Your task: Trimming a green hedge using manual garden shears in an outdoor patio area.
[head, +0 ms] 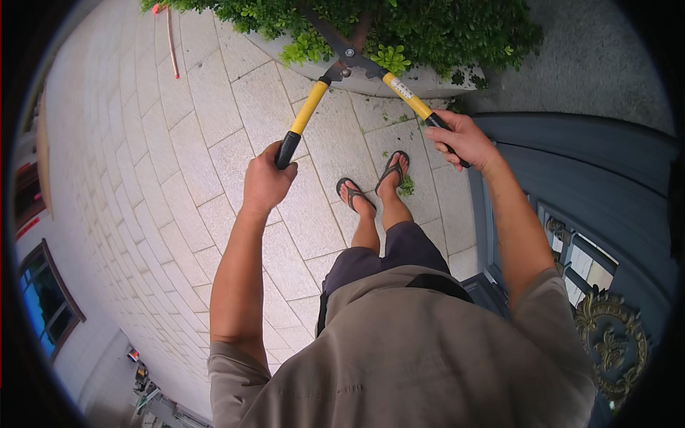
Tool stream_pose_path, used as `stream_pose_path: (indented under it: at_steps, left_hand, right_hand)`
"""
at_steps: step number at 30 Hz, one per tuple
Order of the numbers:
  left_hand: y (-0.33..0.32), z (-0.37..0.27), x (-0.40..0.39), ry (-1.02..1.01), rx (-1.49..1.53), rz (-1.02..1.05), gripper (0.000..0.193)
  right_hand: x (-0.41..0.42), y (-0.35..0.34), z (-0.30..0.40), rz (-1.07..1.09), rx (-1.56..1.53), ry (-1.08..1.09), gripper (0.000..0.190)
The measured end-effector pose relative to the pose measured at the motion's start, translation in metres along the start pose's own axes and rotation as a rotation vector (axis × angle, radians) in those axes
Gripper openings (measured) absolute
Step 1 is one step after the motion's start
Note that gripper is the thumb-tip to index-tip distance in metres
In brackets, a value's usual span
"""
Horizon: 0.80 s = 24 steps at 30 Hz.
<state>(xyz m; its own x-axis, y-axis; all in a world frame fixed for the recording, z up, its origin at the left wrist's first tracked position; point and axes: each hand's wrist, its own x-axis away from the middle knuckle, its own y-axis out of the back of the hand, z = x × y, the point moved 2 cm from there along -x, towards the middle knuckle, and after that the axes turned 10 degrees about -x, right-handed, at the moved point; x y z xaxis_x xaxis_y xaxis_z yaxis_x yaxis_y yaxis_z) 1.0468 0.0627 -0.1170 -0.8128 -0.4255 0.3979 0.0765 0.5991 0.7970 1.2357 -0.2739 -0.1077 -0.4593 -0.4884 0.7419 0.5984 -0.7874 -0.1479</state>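
My left hand (pixel 269 179) grips the black end of one yellow handle of the hedge shears (pixel 350 53). The other handle, which bears a label, is in my right hand (pixel 461 140). The handles are spread wide, and the metal blades stand apart in a V. They reach into the green leaves of a hedge (pixel 449 32), whose foliage hides part of them. Below the hedge runs a pale stone planter edge (pixel 428 83), just beyond the shears' pivot bolt.
Cut leaves lie on the stone paving (pixel 235 112), with a green clipping (pixel 406 185) beside my right sandal (pixel 393 170). A dark grey metal gate (pixel 578 160) stands close at my right. A thin reddish stick (pixel 172 45) lies at upper left. A window (pixel 51 299) is far left.
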Motion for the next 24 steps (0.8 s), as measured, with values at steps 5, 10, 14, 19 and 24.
stream_pose_path:
  at_steps: [5, 10, 14, 19, 24]
  left_hand:
    - [-0.083, -0.048, 0.058, 0.114, 0.348, -0.017, 0.039]
    - [-0.007, 0.062, 0.059, -0.049, -0.022, -0.033, 0.043]
    - [0.03, 0.033, 0.032, 0.012, -0.078, 0.006, 0.044]
    - [-0.012, 0.0, -0.012, 0.15, 0.031, -0.086, 0.035]
    - [-0.047, -0.023, 0.032, 0.254, 0.306, 0.037, 0.032]
  right_hand:
    - [-0.03, -0.089, -0.118, -0.323, 0.329, 0.566, 0.056]
    - [0.032, -0.017, -0.026, 0.0, 0.093, -0.012, 0.062]
    - [0.027, -0.008, 0.002, 0.006, 0.152, -0.016, 0.063]
    - [-0.036, -0.075, 0.025, -0.036, -0.062, 0.092, 0.052]
    - [-0.042, -0.116, -0.032, -0.166, 0.059, 0.218, 0.053]
